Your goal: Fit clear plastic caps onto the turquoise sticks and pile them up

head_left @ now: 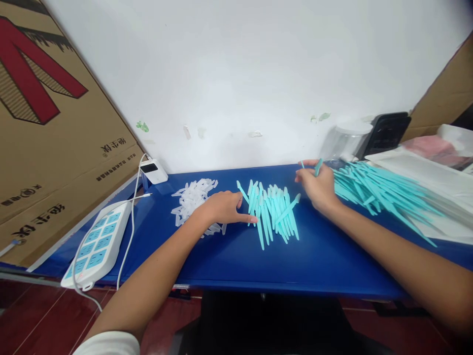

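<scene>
Turquoise sticks [274, 209] heaped on blue table [221, 264]; left hand [225, 207] beside them, thumb extended, partly hides translucent pieces [194, 195], cannot tell whether gripping anything; right hand [318, 186] grips turquoise stick [318, 167], partly covered.

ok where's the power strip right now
In the head view, the white power strip lies at the left of the blue table, near its front edge, between the cardboard box and the pile of small whitish pieces.

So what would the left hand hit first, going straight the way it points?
The left hand would probably meet the middle pile of teal sticks first; whether it touches them now is unclear.
</scene>
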### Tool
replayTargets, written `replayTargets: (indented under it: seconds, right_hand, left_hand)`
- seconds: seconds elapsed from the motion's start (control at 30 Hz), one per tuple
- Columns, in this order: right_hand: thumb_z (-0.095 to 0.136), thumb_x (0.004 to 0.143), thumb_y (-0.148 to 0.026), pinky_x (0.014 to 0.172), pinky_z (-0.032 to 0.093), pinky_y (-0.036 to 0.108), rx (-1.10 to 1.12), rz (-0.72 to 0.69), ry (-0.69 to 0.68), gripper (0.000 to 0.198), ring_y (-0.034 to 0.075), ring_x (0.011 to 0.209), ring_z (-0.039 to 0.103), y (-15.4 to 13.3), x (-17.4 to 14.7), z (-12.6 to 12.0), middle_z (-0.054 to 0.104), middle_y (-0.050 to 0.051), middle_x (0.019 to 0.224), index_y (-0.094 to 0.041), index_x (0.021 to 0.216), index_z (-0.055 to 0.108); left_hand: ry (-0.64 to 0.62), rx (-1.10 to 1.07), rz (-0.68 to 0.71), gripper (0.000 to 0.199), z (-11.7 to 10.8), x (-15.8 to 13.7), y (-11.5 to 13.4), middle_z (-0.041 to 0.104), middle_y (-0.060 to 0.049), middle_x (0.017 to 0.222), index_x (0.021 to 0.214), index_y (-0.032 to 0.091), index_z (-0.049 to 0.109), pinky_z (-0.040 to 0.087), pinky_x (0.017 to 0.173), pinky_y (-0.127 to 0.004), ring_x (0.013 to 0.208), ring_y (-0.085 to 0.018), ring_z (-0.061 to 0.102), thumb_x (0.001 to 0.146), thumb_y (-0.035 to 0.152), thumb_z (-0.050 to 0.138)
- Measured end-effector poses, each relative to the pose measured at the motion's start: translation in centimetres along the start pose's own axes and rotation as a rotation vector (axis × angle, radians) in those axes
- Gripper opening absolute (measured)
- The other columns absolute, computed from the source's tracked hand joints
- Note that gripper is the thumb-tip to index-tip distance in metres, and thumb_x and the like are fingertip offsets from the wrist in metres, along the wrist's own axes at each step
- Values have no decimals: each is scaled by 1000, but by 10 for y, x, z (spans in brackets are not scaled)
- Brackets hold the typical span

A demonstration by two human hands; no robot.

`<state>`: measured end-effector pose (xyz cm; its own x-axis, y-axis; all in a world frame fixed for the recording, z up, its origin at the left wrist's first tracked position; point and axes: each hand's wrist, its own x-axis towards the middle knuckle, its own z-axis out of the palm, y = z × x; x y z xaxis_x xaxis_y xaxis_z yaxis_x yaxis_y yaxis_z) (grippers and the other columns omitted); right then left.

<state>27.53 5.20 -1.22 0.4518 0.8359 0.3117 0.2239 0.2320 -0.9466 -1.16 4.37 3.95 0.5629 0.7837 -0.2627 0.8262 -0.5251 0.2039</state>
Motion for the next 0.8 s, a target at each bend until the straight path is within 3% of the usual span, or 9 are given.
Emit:
replayTargets:
  seconds: [0.13, 0.37, 0.57, 0.8]
  right_hand:
    - [68, 75, -29, 48, 37, 33, -39, -17, -17, 30, 19, 51, 52, 0, 5, -3, 58, -2, 60, -23, 105, 68]
    - [68, 76, -28, 46, 29, 32, 20, -170, 31, 30, 16, 43, 35, -7, 13, -11, 38, -9, 50, -26, 106, 68]
    - [65, 74, -28, 48, 28, 31, -64, -42, -26, 33, 15, 47, 36, 7, 14, -7, 43, -7, 52, -20, 106, 73]
    - [63, 75, -29, 56, 36, 31, -227, 64, -126, 22, 18, 58, 48, 21, 14, -1, 58, 0, 61, -18, 84, 80]
  left_hand:
    - [-58, -7, -8, 82, -4, -2, 0, 70, -10, 91, 97, 23, 56, 33, 60, -32, 81, -29, 62, 61, 96, 66]
    - [-42, -9, -8, 83, -2, -2, 0, 69, -11, 92, 98, 23, 56, 34, 62, -33, 85, -30, 63, 62, 97, 64]
    - [-70, 0, -5, 84, -5, -2, 0, 69, -9, 91, 99, 23, 55, 33, 61, -33, 79, -28, 62, 58, 94, 70]
    - [-72, -10, 48, 82, -5, -1, 0, 69, -9, 97, 101, 24, 59, 34, 63, -33, 85, -30, 62, 55, 89, 77]
